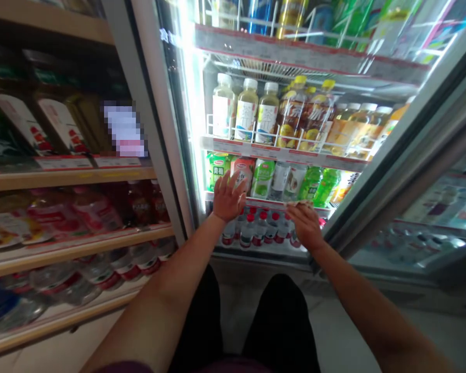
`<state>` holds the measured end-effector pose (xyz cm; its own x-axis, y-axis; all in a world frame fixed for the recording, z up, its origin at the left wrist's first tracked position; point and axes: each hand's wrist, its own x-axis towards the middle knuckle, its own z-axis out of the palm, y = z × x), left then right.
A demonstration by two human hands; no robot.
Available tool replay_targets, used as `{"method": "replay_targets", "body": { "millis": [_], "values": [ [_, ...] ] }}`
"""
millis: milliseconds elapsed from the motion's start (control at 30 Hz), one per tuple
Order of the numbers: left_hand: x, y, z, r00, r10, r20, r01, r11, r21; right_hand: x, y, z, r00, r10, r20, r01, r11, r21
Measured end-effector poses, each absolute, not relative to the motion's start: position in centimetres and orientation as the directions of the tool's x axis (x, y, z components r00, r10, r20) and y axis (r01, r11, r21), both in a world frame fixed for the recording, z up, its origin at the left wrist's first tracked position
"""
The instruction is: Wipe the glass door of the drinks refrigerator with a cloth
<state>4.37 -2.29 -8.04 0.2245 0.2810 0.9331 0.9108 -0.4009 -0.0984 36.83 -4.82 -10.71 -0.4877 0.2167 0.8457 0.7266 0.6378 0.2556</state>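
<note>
My left hand (229, 198) reaches into the lit drinks cooler with its fingers spread. It is in front of a pink-labelled drink bottle (242, 171), partly covering it; whether they touch I cannot tell. To its left stands a green drink bottle (216, 168), and to its right another green-labelled bottle (262, 178). My right hand (306, 224) is at the lower right of the cooler, its fingers curled around something pale and thin that is too blurred to name. Close above it stand clear-labelled bottles (294, 181) and bright green bottles (311, 184).
Red-capped water bottles (249, 230) fill the cooler's bottom. Tea bottles (246, 111) stand behind a wire rail on the shelf above. The metal door frame (396, 160) slants along the right. Wooden shelves (73, 178) with bottles stand left. My knees (281, 311) are below.
</note>
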Motion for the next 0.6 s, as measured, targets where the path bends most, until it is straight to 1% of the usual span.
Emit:
{"method": "replay_targets", "body": {
  "millis": [67, 100, 133, 167, 200, 267, 333, 367, 400, 433, 500, 567, 600],
  "values": [
    [5.4, -1.6, -7.3, 0.263, 0.298, 0.918, 0.902, -0.414, -0.124, 37.4, -5.1, -11.7, -0.617, 0.214, 0.757, 0.632, 0.707, 0.316],
    [5.7, -1.2, -7.2, 0.27, 0.289, 0.918, 0.9, -0.414, -0.134, 38.0, -5.2, -11.6, -0.642, 0.217, 0.736, 0.615, 0.719, 0.324],
    [5.9, -0.9, -7.1, 0.273, 0.273, 0.922, 0.9, -0.411, -0.145, 38.7, -5.1, -11.1, -0.631, 0.228, 0.741, 0.626, 0.714, 0.314],
    [6.0, -0.6, -7.2, 0.273, 0.255, 0.927, 0.9, -0.407, -0.154, 39.5, -5.0, -10.3, -0.583, 0.239, 0.776, 0.662, 0.693, 0.284],
    [6.0, -0.4, -7.3, 0.273, 0.238, 0.932, 0.901, -0.402, -0.162, 40.3, -4.9, -9.4, -0.501, 0.243, 0.831, 0.713, 0.659, 0.238],
    [6.0, -0.2, -7.6, 0.269, 0.221, 0.937, 0.903, -0.395, -0.166, 41.3, -4.5, -7.9, -0.28, 0.204, 0.938, 0.805, 0.583, 0.113],
    [5.9, -0.2, -7.8, 0.264, 0.229, 0.937, 0.903, -0.401, -0.156, 41.4, -4.5, -8.0, -0.092, 0.153, 0.984, 0.849, 0.529, -0.002],
    [5.9, -0.3, -7.8, 0.261, 0.235, 0.936, 0.902, -0.406, -0.149, 41.2, -4.7, -8.7, -0.045, 0.148, 0.988, 0.858, 0.512, -0.037],
    [6.0, -0.3, -7.8, 0.257, 0.245, 0.935, 0.901, -0.412, -0.139, 40.9, -4.9, -9.8, -0.038, 0.159, 0.986, 0.862, 0.505, -0.048],
    [6.0, -0.4, -7.8, 0.253, 0.262, 0.931, 0.9, -0.418, -0.127, 40.6, -5.2, -11.0, -0.067, 0.181, 0.981, 0.862, 0.506, -0.035],
    [6.0, -0.5, -7.8, 0.25, 0.307, 0.918, 0.901, -0.421, -0.105, 40.4, -5.6, -13.0, -0.181, 0.229, 0.956, 0.847, 0.53, 0.033],
    [6.0, -0.5, -7.7, 0.246, 0.337, 0.909, 0.907, -0.409, -0.094, 40.9, -5.5, -13.3, -0.246, 0.252, 0.936, 0.828, 0.557, 0.067],
    [6.0, -0.5, -7.8, 0.247, 0.336, 0.909, 0.911, -0.401, -0.099, 41.4, -5.3, -12.8, -0.232, 0.248, 0.941, 0.827, 0.559, 0.057]
  ]
}}
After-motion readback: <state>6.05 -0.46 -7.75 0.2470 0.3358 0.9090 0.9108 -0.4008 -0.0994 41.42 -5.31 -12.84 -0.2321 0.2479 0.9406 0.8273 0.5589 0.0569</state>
